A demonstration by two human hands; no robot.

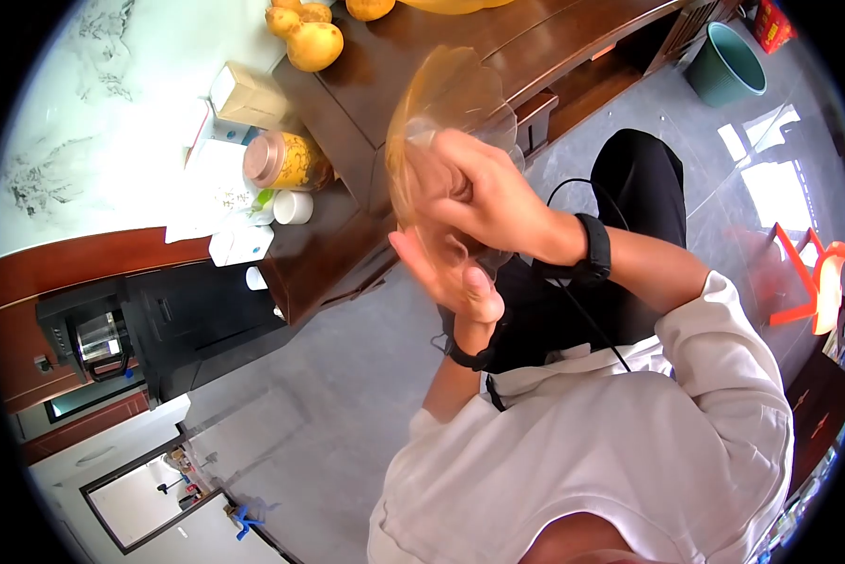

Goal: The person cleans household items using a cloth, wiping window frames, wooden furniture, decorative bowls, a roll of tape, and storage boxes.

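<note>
Fabric of a pale shirt (582, 442) fills the near part of my view, with dark trousers (634, 174) beyond it and a thin black cable (587, 315) running down across them. I see both hands ahead of the shirt, meeting at a translucent amber bowl (460, 85) with a scalloped rim, tipped up on its side in the air. The left hand (460, 291), a black band (469, 355) at its wrist, is mostly open at the bowl's near end, fingers extended; I cannot tell how firmly it grips. The right hand (498, 193), wearing a black watch (594, 249), is half closed with curled fingers against the bowl; blur and glare keep me from telling which face it touches.

Past the hands I have the dark wooden table (535, 42). At its left side, a jar (300, 164) with a pinkish lid stands near a white cup (293, 207) and a pale box (247, 94). Yellow rounded produce (315, 47) lies farther along. To the left, a black appliance (197, 320) sits well apart from the hands. On the grey tiled floor (272, 376), an orange stool (827, 282) is at right, and a green bin (728, 64) is at far right, just beside a red box (773, 25).
</note>
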